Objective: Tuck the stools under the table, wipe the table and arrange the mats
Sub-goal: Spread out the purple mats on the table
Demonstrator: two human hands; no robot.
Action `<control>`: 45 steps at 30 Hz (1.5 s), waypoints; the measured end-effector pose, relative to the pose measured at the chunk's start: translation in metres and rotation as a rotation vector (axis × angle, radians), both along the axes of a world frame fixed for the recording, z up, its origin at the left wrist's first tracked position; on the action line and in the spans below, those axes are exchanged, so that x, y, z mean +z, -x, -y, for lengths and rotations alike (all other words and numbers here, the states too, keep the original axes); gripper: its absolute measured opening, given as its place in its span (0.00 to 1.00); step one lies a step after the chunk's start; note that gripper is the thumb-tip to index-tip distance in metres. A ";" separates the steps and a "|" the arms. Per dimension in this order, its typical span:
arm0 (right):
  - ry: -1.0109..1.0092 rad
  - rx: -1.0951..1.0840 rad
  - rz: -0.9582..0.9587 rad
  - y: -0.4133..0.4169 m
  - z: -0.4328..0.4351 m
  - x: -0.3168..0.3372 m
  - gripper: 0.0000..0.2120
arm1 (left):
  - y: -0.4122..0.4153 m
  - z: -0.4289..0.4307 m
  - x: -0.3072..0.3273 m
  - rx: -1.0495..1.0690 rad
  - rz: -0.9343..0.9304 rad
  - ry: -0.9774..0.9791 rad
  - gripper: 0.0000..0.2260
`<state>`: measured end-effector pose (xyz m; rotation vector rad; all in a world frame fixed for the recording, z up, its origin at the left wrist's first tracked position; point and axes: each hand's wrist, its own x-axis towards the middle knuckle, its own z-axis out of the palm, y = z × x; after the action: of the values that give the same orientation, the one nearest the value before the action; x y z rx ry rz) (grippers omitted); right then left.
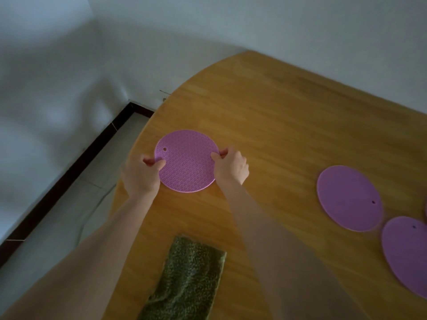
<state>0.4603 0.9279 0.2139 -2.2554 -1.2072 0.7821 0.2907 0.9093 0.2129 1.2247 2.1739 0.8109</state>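
**Mat held at opposite rims, near the table's left edge**

The round pink mat [187, 161] was gripped from two sides. Its left rim was pinched by the left hand [141, 174], thumb on top and fingers curled beneath. Its right rim was pinched in the same way by the right hand [231, 166]. The mat lay directly between the two hands, so neither hand was nearer. Being circular, it had no long axis – orientation was marked only by the small hanging hole, turned toward the left hand.

The mat was held flat and low over the table [277, 123], close to the curved left edge (contact with the wood could not be confirmed). Two further mats [349, 198] lay well apart on the right-hand side. A folded green cloth [189, 280] rested on the table between the forearms.

Setting the mat down was judged to be the step in hand.
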 end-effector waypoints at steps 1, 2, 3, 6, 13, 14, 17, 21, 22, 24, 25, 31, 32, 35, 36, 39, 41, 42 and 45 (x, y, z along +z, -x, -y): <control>0.000 -0.007 -0.006 -0.002 0.000 0.001 0.10 | -0.002 0.000 -0.001 0.012 -0.023 -0.009 0.11; -0.008 -0.025 -0.023 -0.004 0.001 0.000 0.11 | -0.004 0.001 -0.001 0.030 -0.040 -0.018 0.12; -0.022 -0.055 -0.050 -0.008 0.002 0.000 0.12 | -0.007 0.002 0.000 0.046 -0.053 -0.027 0.12; -0.074 -0.141 -0.127 -0.035 0.016 0.000 0.15 | -0.031 0.010 0.004 0.015 -0.047 -0.060 0.15; -0.144 -0.320 -0.083 -0.161 0.085 0.005 0.16 | -0.149 0.041 0.006 -0.270 0.052 -0.026 0.16; -0.149 -0.352 -0.066 -0.179 0.094 0.006 0.17 | -0.166 0.045 0.006 -0.294 0.079 -0.007 0.17; -0.164 -0.427 -0.021 -0.236 0.119 0.010 0.19 | -0.222 0.060 0.005 -0.377 0.141 0.046 0.19; -0.162 -0.420 0.027 -0.291 0.138 0.011 0.21 | -0.279 0.077 0.002 -0.421 0.145 0.045 0.21; -0.158 -0.411 0.036 -0.301 0.139 0.011 0.23 | -0.291 0.080 0.001 -0.423 0.142 0.051 0.22; -0.134 -0.404 0.038 -0.322 0.144 0.008 0.25 | -0.315 0.087 -0.001 -0.420 0.137 0.063 0.25; -0.123 -0.396 0.035 -0.334 0.146 0.007 0.26 | -0.329 0.091 -0.002 -0.417 0.122 0.058 0.26; -0.052 -0.284 0.021 -0.362 0.137 0.002 0.27 | -0.371 0.098 -0.005 -0.362 -0.028 0.059 0.23; -0.037 -0.260 0.032 -0.361 0.133 0.002 0.25 | -0.370 0.095 -0.005 -0.355 -0.040 0.062 0.23; -0.025 -0.252 0.047 -0.363 0.129 0.002 0.19 | -0.372 0.092 -0.010 -0.351 -0.030 0.064 0.19; -0.037 -0.268 0.021 -0.363 0.128 0.002 0.16 | -0.372 0.092 -0.010 -0.353 -0.013 0.056 0.17; -0.067 -0.309 -0.068 -0.363 0.134 0.007 0.10 | -0.372 0.100 -0.005 -0.322 0.071 0.033 0.11; -0.074 -0.332 -0.117 -0.364 0.144 0.010 0.08 | -0.366 0.109 0.000 -0.244 0.205 0.006 0.08; -0.069 -0.339 -0.139 -0.363 0.150 0.011 0.08 | -0.361 0.114 0.003 -0.204 0.264 -0.004 0.08; -0.053 -0.334 -0.209 -0.352 0.176 0.016 0.10 | -0.341 0.137 0.011 -0.172 0.304 0.007 0.08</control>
<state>0.8118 0.7517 0.2297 -2.1890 -0.7225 0.8173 0.6321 0.7726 0.2238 1.1804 1.8016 0.8548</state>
